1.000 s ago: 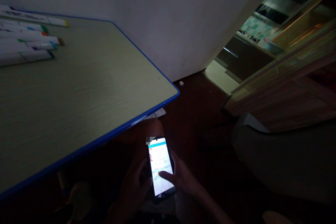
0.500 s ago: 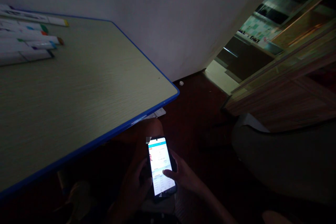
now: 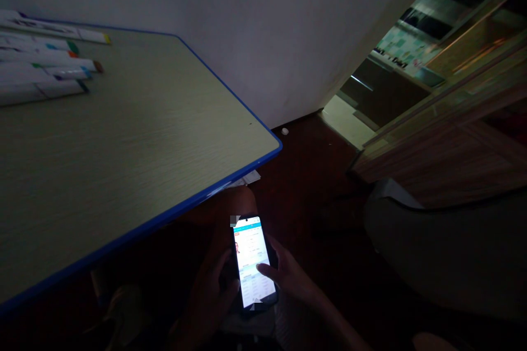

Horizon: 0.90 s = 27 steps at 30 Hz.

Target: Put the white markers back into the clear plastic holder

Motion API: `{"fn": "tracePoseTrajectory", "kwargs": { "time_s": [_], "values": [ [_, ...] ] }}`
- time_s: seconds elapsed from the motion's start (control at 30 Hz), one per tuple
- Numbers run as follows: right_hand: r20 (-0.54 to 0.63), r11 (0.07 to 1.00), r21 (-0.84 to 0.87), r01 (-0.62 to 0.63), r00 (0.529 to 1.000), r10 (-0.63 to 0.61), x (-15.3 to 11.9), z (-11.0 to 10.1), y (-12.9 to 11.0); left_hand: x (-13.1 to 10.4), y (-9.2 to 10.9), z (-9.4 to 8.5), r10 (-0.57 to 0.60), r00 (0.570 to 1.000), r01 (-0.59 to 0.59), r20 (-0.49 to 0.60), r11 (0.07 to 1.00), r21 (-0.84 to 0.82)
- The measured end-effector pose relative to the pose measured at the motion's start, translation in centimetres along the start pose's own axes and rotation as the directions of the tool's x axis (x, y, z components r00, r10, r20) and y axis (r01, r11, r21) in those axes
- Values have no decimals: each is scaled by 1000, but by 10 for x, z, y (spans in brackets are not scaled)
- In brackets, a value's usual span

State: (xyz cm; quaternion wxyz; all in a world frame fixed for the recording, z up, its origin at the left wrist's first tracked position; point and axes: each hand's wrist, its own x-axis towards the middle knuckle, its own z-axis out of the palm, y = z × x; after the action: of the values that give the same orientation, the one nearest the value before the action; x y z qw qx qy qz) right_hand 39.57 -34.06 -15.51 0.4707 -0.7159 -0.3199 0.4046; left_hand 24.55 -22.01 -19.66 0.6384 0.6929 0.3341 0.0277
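Note:
A smartphone (image 3: 252,263) with a bright lit screen is held upright over my lap, below the table's front edge. My left hand (image 3: 218,288) is closed along the phone's left side, its fingers dim in the dark. Around the right edge wraps my right hand (image 3: 284,269), with its thumb resting on the middle of the screen. The fingers behind the phone are hidden. My knee (image 3: 241,200) shows just beyond the phone's top edge.
A pale table (image 3: 144,120) with a blue rim fills the left, and several markers (image 3: 53,60) lie at its far left. A dark chair (image 3: 444,247) stands on the right. A small white object (image 3: 285,131) lies on the dark floor near the wall (image 3: 247,22).
Almost nothing differs. The view has shifted very slightly, and my right thumb stays on the phone's screen.

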Motion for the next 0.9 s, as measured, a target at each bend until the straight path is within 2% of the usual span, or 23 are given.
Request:
{"fn": "tracePoseTrajectory", "kwargs": {
  "time_s": [0.17,0.47,0.9],
  "values": [
    [-78,991,-120,-58,996,49,-1,5,1,-1,8,-2,-9,1000,9,-5,998,57],
    [-33,997,-53,-56,998,55,-1,3,0,-3,18,-3,-51,998,48,23,991,122],
    [-11,996,-72,-49,999,48,-1,1,-2,-3,12,-2,-22,999,21,22,996,84]
  ]
}}
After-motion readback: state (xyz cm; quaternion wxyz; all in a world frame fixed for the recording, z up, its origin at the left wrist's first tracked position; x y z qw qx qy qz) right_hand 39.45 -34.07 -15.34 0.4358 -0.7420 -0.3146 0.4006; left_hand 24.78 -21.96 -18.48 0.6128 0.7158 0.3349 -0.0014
